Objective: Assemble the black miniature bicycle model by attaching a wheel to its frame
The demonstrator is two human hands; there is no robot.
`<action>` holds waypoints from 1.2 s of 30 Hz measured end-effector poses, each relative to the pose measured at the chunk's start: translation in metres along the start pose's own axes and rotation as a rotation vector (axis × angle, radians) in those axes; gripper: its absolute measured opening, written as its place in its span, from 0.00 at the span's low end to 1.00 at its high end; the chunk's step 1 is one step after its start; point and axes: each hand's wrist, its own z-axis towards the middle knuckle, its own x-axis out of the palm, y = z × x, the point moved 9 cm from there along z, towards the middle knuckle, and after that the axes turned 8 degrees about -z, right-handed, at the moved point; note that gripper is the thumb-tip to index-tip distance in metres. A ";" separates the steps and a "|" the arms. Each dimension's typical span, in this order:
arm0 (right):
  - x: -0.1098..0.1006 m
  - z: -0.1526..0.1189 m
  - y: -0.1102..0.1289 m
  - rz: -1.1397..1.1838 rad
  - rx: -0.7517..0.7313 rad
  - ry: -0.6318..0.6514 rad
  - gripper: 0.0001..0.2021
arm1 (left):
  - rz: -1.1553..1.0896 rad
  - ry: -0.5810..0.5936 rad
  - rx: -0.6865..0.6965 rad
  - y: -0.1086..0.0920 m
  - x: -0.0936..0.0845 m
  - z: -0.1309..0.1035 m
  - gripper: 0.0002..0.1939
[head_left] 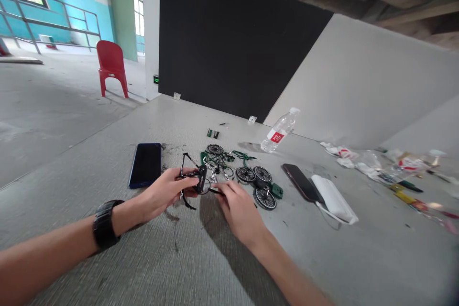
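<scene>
A small black frame-like model part [202, 179] is held between the thumb and fingers of my left hand [168, 194], which wears a black watch. My right hand [238, 208] pinches a thin dark piece [216, 191] close to the right side of that part. Just beyond both hands lie green, black and silver model parts [211, 158]. Several small spoked wheels [245, 174] rest right of them, beside a dark green piece [276, 191]. The fingertips of my left hand are partly hidden behind the black part.
A dark phone [147, 165] lies at the left. Towards the right are a water bottle [279, 131], another phone [301, 181] and a white case-like object [334, 199] with a cable. Wrappers and bags [373, 167] litter the far right. A red chair [111, 68] stands in the background.
</scene>
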 end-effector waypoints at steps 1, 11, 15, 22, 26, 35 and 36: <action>0.002 0.001 0.002 -0.030 -0.010 -0.001 0.13 | -0.024 0.026 0.004 -0.001 0.003 0.000 0.16; -0.025 -0.002 0.001 0.229 0.051 -0.195 0.11 | -0.149 0.062 -0.084 0.001 0.007 -0.005 0.11; -0.033 -0.007 0.013 0.457 0.047 -0.224 0.11 | -0.113 0.072 -0.038 0.002 0.009 -0.005 0.17; -0.040 -0.011 0.020 0.466 -0.022 -0.315 0.06 | -0.087 0.161 0.023 0.000 0.021 -0.007 0.17; -0.049 -0.012 0.027 0.422 -0.100 -0.370 0.07 | 0.017 0.223 0.057 -0.001 0.028 -0.007 0.19; -0.044 -0.010 0.006 0.510 0.128 -0.411 0.06 | 0.425 0.245 0.233 -0.015 0.036 -0.011 0.19; -0.043 -0.010 0.004 0.521 0.138 -0.405 0.06 | 0.455 0.224 0.240 -0.015 0.034 -0.011 0.20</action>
